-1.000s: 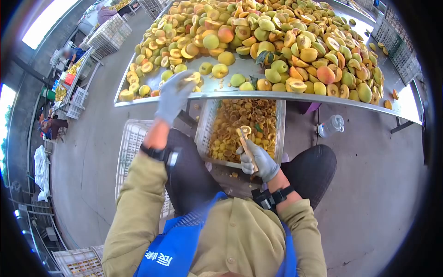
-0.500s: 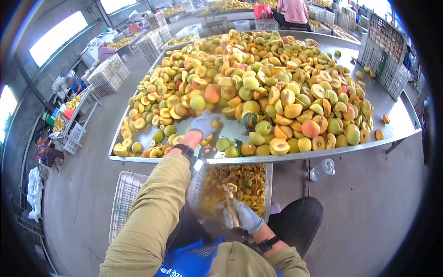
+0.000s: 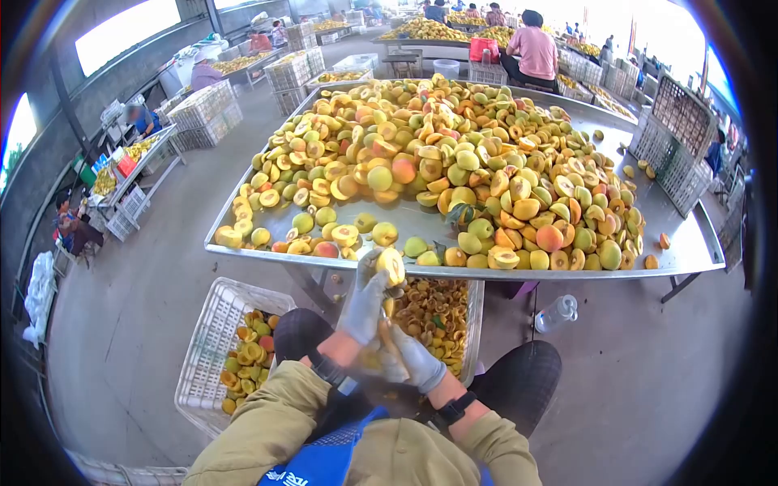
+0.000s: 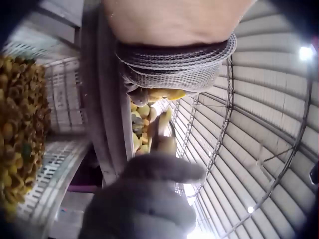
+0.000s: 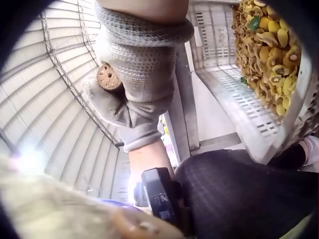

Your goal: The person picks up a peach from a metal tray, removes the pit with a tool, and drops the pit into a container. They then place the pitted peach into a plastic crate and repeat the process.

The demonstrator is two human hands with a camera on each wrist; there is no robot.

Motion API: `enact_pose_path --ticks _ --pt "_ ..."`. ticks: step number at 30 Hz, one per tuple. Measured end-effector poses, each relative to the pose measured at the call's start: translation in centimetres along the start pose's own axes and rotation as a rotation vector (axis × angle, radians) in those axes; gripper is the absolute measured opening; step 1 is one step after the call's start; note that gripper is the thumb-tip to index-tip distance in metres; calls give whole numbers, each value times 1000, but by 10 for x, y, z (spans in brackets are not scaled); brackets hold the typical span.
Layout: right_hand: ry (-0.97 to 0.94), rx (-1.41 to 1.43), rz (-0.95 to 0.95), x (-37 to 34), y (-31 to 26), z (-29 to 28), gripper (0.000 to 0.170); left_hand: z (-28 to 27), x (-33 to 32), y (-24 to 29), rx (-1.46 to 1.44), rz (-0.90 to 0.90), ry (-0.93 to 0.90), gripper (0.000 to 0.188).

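Left hand (image 3: 362, 303) has moved from above the table (image 3: 519, 274) to its near side, fingers holding a cut fruit (image 3: 391, 266). Right hand (image 3: 416, 361), also nearside, narrowly grips a wooden-handled tool (image 3: 389, 337).

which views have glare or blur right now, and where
Head: windows at upper left blown out, edges bowed and darkened. Left wrist: lamp glaring, lower gloved hand soft. Right wrist: white flare at lower left, sleeve blurred.
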State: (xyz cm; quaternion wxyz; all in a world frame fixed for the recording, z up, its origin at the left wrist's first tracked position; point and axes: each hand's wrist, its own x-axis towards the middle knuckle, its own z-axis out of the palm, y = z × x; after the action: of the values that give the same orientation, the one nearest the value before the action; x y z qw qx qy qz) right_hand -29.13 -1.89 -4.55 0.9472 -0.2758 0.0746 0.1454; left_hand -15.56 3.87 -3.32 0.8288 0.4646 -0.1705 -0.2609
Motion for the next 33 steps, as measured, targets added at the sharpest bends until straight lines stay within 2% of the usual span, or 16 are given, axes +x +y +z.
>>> enact_pose_path --ticks 1,2,4,6,7,9,11,13,15,17,20,23,26,30,33 --pt "107 -214 -16 2 0 7 52 -4 -1 -1 16 31 25 41" --pt "103 -271 -13 6 1 3 52 -9 0 -4 30 62 52 40" --pt "240 -594 -67 9 0 5 51 -16 3 -9 98 135 91 39" --pt "353 -649 -83 15 -5 9 49 -15 5 -2 -103 96 84 39" --pt "379 -623 -108 13 -10 14 46 -15 8 3 -201 72 79 39" --pt "446 -557 -134 2 -22 36 41 -20 10 19 -410 -27 -55 44" --pt "520 -767 -210 4 -17 30 34 -30 13 23 -593 -216 -168 48" --pt "514 -1061 -339 5 -5 16 31 -40 15 10 -636 -307 -113 51" --pt "588 -1060 -380 3 -5 25 24 -36 7 11 -495 -274 -102 51" --pt "585 -932 -360 1 -15 41 25 -28 -2 19 -427 -259 -81 47" --pt "597 -1051 -351 7 -20 40 26 -26 -3 18 -391 -276 -26 46" --pt "609 -1065 -349 13 -22 37 27 -27 -3 18 -380 -281 -88 45" --pt "610 -1013 -354 19 -24 42 29 -19 -7 21 -358 -231 -65 44" --pt "651 -1131 -372 26 -22 32 28 -17 -7 20 -280 -184 -34 41" --pt "685 -1215 -409 35 -15 20 27 -20 -3 10 -153 -65 -17 42"
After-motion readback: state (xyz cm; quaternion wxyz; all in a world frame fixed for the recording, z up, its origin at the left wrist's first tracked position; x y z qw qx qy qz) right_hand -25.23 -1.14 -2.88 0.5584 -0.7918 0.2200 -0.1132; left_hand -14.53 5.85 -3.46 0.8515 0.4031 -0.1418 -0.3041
